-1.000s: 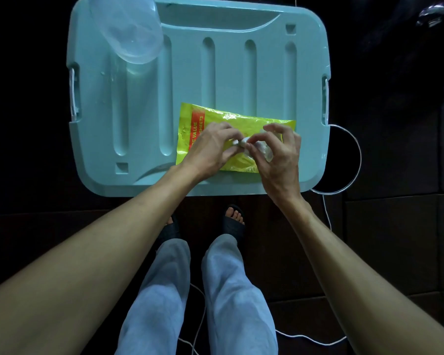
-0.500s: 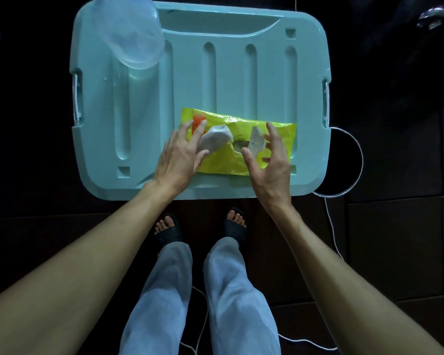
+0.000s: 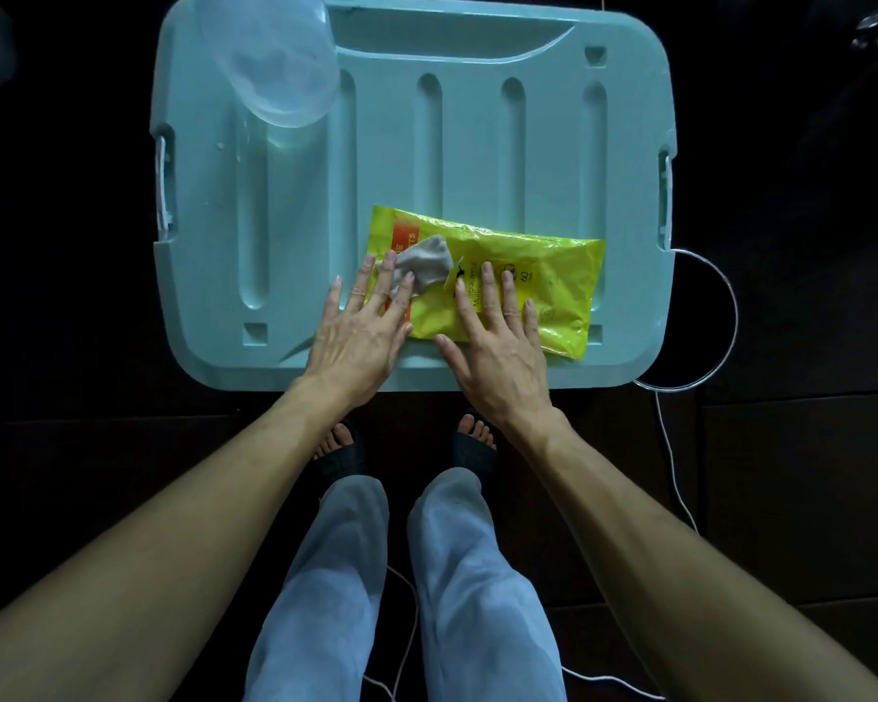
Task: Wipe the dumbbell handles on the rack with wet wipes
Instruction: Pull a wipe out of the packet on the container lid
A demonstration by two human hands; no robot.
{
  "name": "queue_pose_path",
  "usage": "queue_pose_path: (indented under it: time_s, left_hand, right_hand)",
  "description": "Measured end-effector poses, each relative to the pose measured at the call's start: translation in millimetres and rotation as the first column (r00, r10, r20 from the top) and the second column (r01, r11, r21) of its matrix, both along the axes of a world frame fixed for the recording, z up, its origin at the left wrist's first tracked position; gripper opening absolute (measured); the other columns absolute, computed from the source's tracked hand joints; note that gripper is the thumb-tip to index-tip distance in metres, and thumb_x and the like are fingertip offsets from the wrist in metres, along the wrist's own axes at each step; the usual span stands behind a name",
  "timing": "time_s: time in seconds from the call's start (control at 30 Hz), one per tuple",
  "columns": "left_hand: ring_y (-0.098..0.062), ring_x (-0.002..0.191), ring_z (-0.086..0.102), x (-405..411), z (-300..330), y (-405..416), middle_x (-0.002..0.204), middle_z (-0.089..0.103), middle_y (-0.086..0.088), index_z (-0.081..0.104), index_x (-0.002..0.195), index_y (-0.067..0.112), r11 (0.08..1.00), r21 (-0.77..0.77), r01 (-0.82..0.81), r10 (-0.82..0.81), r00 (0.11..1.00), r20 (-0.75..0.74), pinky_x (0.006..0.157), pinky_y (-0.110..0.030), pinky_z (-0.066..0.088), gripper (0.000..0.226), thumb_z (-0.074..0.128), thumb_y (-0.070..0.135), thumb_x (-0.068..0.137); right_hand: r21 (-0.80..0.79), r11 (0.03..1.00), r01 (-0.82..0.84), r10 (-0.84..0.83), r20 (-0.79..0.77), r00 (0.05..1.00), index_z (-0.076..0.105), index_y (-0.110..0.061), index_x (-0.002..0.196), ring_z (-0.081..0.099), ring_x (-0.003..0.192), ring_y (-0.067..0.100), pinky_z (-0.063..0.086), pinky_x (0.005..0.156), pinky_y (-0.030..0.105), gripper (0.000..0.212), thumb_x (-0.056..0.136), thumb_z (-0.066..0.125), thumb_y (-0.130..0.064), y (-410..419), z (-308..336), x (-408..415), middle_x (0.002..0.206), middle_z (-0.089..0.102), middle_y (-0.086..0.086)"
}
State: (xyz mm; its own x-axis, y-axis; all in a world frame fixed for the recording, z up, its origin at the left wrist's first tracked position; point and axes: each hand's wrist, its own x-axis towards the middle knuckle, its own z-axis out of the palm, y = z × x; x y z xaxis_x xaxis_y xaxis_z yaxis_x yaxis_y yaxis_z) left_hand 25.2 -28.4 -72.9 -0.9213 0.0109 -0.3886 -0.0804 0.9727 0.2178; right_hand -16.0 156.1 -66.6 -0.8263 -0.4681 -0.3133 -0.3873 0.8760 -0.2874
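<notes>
A yellow-green pack of wet wipes (image 3: 538, 291) lies on the teal plastic lid (image 3: 477, 159) near its front edge. A crumpled white wipe (image 3: 424, 263) rests on the pack's left end. My left hand (image 3: 363, 326) lies flat with fingers spread, and its fingertips touch the wipe. My right hand (image 3: 498, 331) presses flat on the middle of the pack, fingers extended. No dumbbell or rack is in view.
A clear plastic bowl (image 3: 269, 53) stands on the lid's far left corner. A white cable (image 3: 700, 347) loops on the dark floor to the right of the lid. My legs and sandalled feet (image 3: 472, 443) are just below the lid's front edge.
Both hands pinched at the pack's opening and pulled a wipe out. The left hand carried the wipe left. Now both hands lie flat, the right one pressing on the pack.
</notes>
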Motion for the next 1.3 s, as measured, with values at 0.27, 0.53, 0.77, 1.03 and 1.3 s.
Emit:
queue_pose_path:
  time_s: [0.27, 0.53, 0.77, 1.03, 1.3]
  left_hand:
    - [-0.034, 0.152, 0.011, -5.3, 8.1, 1.1, 0.164, 0.013, -0.013, 0.027, 0.155, 0.014, 0.999, 0.033, -0.04, 0.042, 0.998, -0.044, 0.119, -0.049, 0.02, 0.052, 0.039, 0.03, 0.106]
    - [-0.038, 0.12, 0.051, -15.0, 14.7, 2.9, 0.134, 0.056, -0.019, 0.063, 0.117, 0.007, 0.993, 0.036, -0.11, 0.114, 0.978, -0.174, 0.09, -0.046, 0.048, 0.028, 0.067, 0.017, 0.091]
    - [-0.031, 0.108, 0.049, -23.8, 16.2, 9.1, 0.112, 0.056, -0.015, 0.055, 0.119, 0.008, 0.888, 0.221, -0.403, 0.43, 0.899, -0.087, 0.091, -0.038, 0.042, 0.044, 0.077, 0.021, 0.082]
    - [-0.031, 0.101, 0.055, -20.7, 36.2, -2.8, 0.108, 0.053, -0.016, 0.064, 0.106, 0.005, 0.703, 0.387, -0.597, 0.603, 0.788, 0.123, 0.084, -0.029, 0.038, 0.026, 0.074, 0.018, 0.086]
    - [-0.015, 0.069, 0.058, 30.7, 163.7, -30.6, 0.072, 0.063, 0.005, 0.065, 0.083, 0.014, 0.582, 0.589, -0.561, 0.631, 0.768, 0.108, 0.065, -0.024, 0.042, 0.013, 0.076, 0.021, 0.085]
  right_hand:
    - [0.065, 0.997, 0.037, -0.036, -0.023, 0.999, 0.014, -0.019, 0.162, -0.003, 0.156, 0.031, 0.006, 0.123, 0.053, 0.073, 0.103, 0.038, -0.054, -7.5, 2.5, 3.7, 0.169, -0.001, 0.011]
    - [0.159, 0.987, -0.011, -0.003, 0.092, 0.996, 0.004, -0.022, 0.162, -0.014, 0.155, 0.029, 0.002, 0.124, 0.055, 0.075, 0.104, 0.037, -0.055, -9.2, 3.9, -2.4, 0.169, -0.014, 0.007]
    - [-0.028, 0.997, 0.077, -0.072, 0.154, 0.985, 0.024, -0.023, 0.159, -0.007, 0.156, 0.03, 0.009, 0.123, 0.055, 0.063, 0.104, 0.043, -0.047, -10.8, 30.0, -3.9, 0.169, -0.002, 0.013]
    - [-0.07, 0.988, 0.139, -0.124, 0.191, 0.974, 0.038, -0.021, 0.153, 0.006, 0.156, 0.033, 0.022, 0.121, 0.05, 0.059, 0.1, 0.055, -0.043, -16.8, 63.3, -10.5, 0.167, 0.015, 0.016]
    - [-0.312, 0.942, 0.121, 0.022, 0.417, 0.908, 0.046, -0.008, 0.148, 0.045, 0.139, 0.024, 0.031, 0.11, 0.025, 0.058, 0.098, 0.065, -0.027, -61.8, 170.9, -11.5, 0.15, 0.05, 0.012]
